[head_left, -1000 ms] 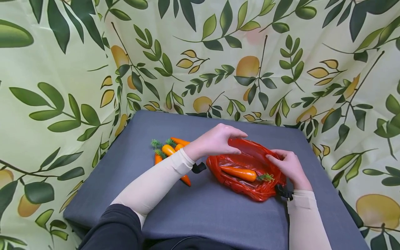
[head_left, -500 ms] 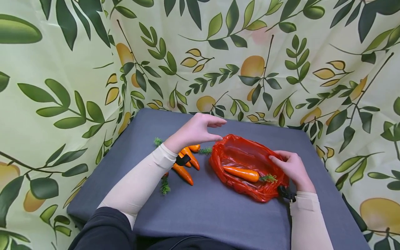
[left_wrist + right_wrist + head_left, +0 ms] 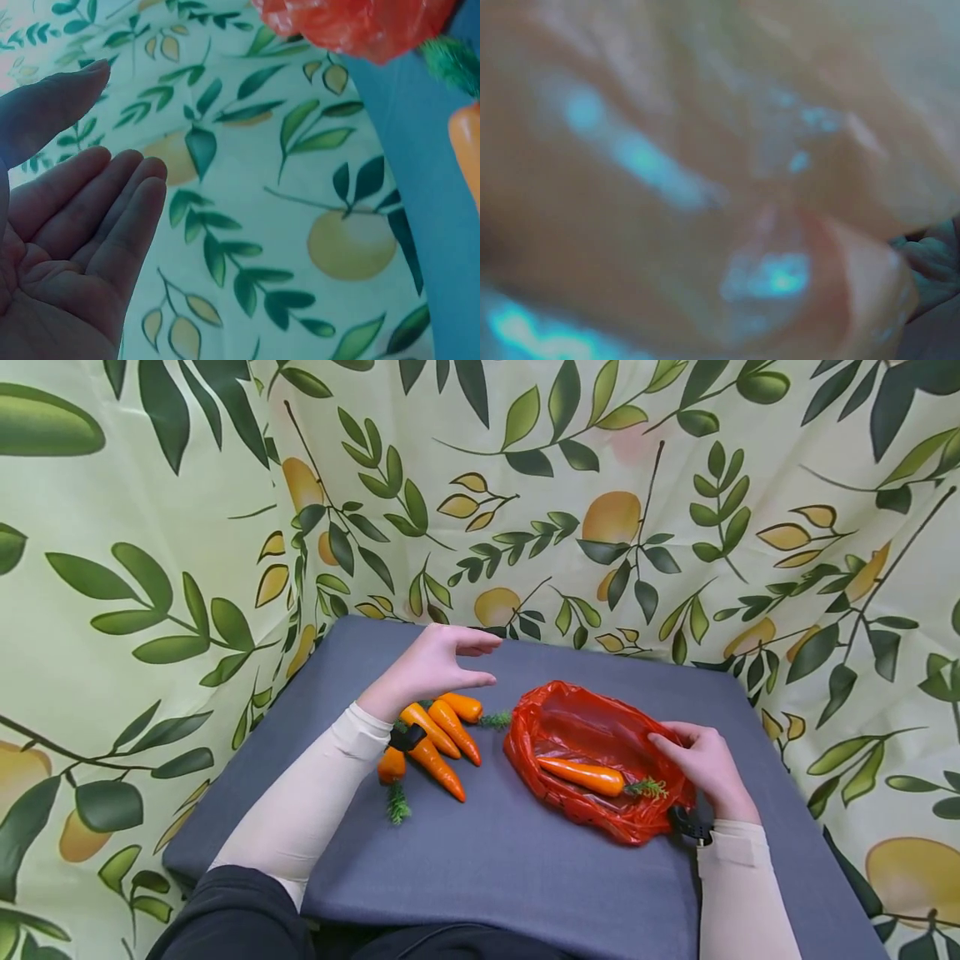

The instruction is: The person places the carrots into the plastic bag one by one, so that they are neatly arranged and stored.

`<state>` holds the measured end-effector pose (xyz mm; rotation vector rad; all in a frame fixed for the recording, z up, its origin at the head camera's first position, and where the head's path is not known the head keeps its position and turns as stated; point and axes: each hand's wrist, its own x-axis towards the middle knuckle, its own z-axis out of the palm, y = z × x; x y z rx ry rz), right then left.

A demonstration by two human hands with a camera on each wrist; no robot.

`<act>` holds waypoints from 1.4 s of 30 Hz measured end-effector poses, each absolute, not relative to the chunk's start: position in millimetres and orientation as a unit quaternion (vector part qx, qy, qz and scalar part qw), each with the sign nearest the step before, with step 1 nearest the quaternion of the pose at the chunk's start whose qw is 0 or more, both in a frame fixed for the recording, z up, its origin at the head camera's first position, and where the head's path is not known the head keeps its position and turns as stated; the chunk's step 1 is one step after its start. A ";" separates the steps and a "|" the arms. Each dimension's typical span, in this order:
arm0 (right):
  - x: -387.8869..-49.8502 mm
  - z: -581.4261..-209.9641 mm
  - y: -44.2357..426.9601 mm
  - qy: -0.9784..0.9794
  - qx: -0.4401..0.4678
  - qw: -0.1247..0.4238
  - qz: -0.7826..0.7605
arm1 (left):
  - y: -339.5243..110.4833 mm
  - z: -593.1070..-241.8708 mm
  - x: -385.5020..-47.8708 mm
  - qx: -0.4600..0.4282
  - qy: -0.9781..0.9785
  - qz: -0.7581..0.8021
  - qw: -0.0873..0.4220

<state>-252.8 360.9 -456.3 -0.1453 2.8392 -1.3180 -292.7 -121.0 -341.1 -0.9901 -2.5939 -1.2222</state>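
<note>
A red plastic bag [image 3: 555, 793] lies with its mouth spread upward, and one orange carrot [image 3: 581, 775] with a green tuft rests inside. My right hand [image 3: 708, 767] grips the bag's right rim, thumb on the inner side. Blurred shiny plastic [image 3: 667, 247] fills most of the right wrist view, hiding that hand's fingers there. My left hand [image 3: 437, 664] is in the air left of the bag, holding nothing; in the left wrist view its fingers are extended and the thumb is apart. Beneath and in front of it, several carrots [image 3: 440, 770] lie in a loose pile, partly covered by the wrist.
The grey table [image 3: 480, 868] extends on all sides of the bag and carrots. Leaf-and-fruit patterned cloth [image 3: 495, 527] encloses its back and both sides. A dark wrist camera [image 3: 407, 737] sits at the left wrist, over part of the carrot pile.
My left hand has moved from above the bag leftward, toward the carrot pile, staying empty. The right hand keeps its hold on the rim, and the carrot in the bag stays put.
</note>
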 end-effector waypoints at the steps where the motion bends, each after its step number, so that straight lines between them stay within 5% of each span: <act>1: -252.9 -456.6 360.8 0.906 -0.046 0.005 -0.421 | -125.3 -341.8 -292.1 -0.321 -0.856 -0.402 0.056; 22: -254.5 -457.5 360.7 0.907 -0.042 0.017 -0.420 | -210.5 -372.0 -264.6 -0.208 -0.876 -0.430 0.067; 42: -255.9 -460.0 362.7 0.907 -0.044 0.018 -0.418 | -228.1 -394.6 -254.5 -0.181 -0.881 -0.435 0.033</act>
